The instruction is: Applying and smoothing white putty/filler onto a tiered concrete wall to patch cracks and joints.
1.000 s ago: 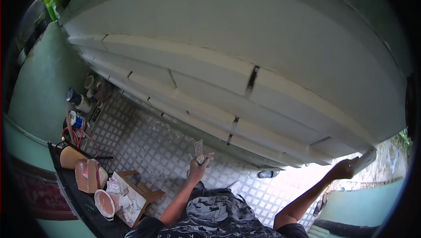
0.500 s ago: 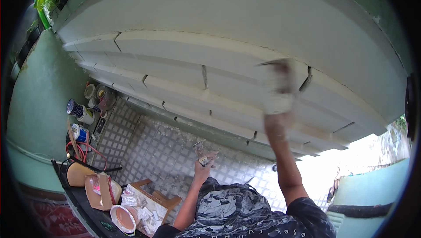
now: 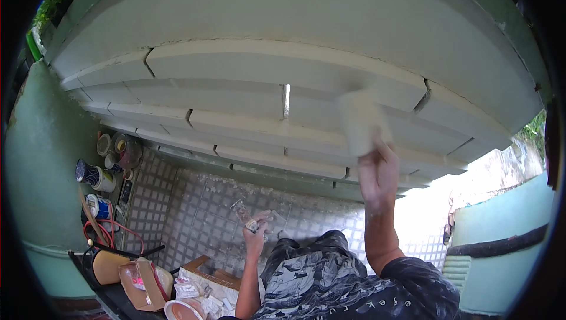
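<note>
My right hand (image 3: 378,169) reaches up to the off-white wall (image 3: 230,63) with its stepped horizontal bands. It grips a pale, flat, roughly rectangular piece (image 3: 361,120) that is smeared by motion, so its kind cannot be made out. The piece overlaps the bands just left of a dark vertical gap (image 3: 423,96). Lower down, over the tiled floor, my left hand (image 3: 254,238) is wrapped round the handle of a dusty scraper (image 3: 240,211), its blade pointing up and to the left.
Paint tins (image 3: 97,208) and pots stand along the green wall (image 3: 44,161) at the left, beside a red hose (image 3: 132,231). A cardboard box (image 3: 142,287), a tub (image 3: 184,309) and a dusty board with white scraps (image 3: 215,290) sit at lower left.
My right hand has turned, and the pale piece now stands above its fingers, slightly left of before. My left hand has shifted left, showing more of the scraper. The whole view has tilted slightly.
</note>
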`<state>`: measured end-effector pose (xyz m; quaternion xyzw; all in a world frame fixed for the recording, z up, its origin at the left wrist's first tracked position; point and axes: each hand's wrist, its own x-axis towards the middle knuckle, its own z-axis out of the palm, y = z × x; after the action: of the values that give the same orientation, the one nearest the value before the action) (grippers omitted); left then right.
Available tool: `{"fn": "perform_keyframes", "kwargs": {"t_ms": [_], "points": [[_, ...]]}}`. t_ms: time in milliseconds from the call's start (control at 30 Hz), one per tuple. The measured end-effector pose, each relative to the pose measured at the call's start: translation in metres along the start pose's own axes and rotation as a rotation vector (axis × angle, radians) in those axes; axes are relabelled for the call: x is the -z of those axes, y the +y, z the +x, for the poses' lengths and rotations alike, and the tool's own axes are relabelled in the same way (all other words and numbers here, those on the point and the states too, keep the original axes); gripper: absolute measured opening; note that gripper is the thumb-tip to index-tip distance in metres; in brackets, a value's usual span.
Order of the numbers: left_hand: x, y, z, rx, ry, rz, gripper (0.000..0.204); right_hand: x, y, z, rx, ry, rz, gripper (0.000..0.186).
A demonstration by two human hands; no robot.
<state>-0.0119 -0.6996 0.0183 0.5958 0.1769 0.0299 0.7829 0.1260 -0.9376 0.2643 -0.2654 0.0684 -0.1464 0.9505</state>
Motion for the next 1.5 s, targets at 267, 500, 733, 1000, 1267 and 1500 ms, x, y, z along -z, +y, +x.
{"fn": "perform_keyframes", "kwargs": {"t_ms": [267,500,733,1000,1267,1500], "points": [[-0.009,0.005,0.009,-0.009,-0.058,-0.02,0.022,0.1,0.017,0.066,1.741,0.334,-2.409,0.028],[-0.023,-0.001,0.012,-0.002,-0.176,0.05,0.018,0.051,0.031,0.084,1.41,-0.463,-1.662,0.033],[-0.049,-0.005,0.016,0.007,-0.297,0.086,0.02,0.122,-0.035,0.122,1.453,-0.108,-1.482,0.034],[-0.072,-0.014,0.016,-0.009,-0.464,0.156,0.017,0.218,-0.187,0.162,1.426,0.926,-1.53,0.008],[-0.105,-0.033,0.007,0.025,-0.437,0.196,0.018,0.248,-0.206,0.153,1.57,0.37,-1.668,0.026],[-0.154,-0.044,-0.008,0.064,-0.457,0.223,0.017,0.341,-0.349,0.193,1.822,0.615,-1.913,0.014]]}}
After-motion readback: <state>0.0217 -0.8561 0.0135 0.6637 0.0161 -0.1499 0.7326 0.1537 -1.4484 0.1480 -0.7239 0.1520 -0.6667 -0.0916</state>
